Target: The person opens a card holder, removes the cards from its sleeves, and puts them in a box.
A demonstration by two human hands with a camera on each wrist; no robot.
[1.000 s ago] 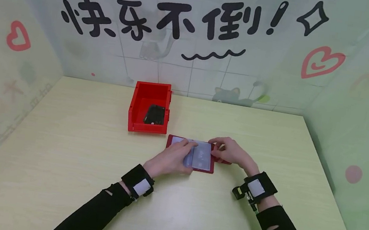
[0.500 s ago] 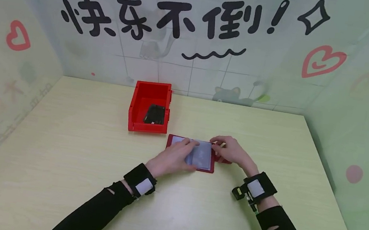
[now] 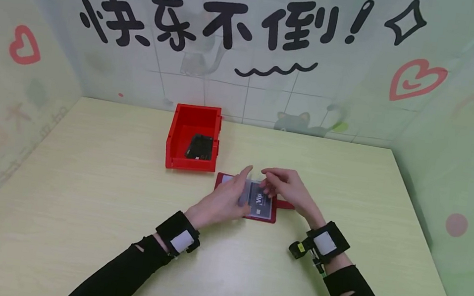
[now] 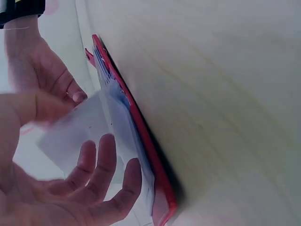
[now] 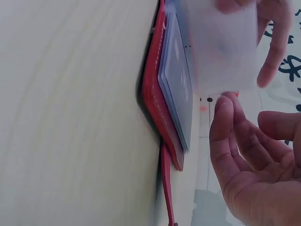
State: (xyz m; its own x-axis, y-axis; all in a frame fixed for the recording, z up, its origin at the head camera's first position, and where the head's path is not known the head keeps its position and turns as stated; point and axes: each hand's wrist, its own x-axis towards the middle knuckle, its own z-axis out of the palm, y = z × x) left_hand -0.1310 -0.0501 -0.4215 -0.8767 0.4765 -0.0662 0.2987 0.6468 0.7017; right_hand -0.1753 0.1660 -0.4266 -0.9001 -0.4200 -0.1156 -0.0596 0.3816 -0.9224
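Note:
A red card holder (image 3: 273, 216) with clear plastic sleeves lies spread on the table. Behind one sleeve shows a dark card marked "Vip" (image 3: 259, 203). One translucent sleeve page (image 5: 225, 56) stands raised from the holder between the two hands. My left hand (image 3: 223, 201) is over the holder's left half, thumb and fingers apart, close against the raised page in the left wrist view. Fingertips of my right hand (image 3: 290, 190) are at the page's edge, loosely bent; the right wrist view shows no pinch. Whether they touch the page is hard to tell.
A red open bin (image 3: 190, 164) stands behind the holder, to the left, with black flat items (image 3: 199, 147) inside. The holder's red strap (image 3: 286, 205) sticks out to the right. A printed cloth backdrop encloses the table's back and sides.
The right hand has lifted and moved left from the holder's right edge, and a sleeve page has come up. The left hand's fingers have risen, and the Vip card now shows clearly.

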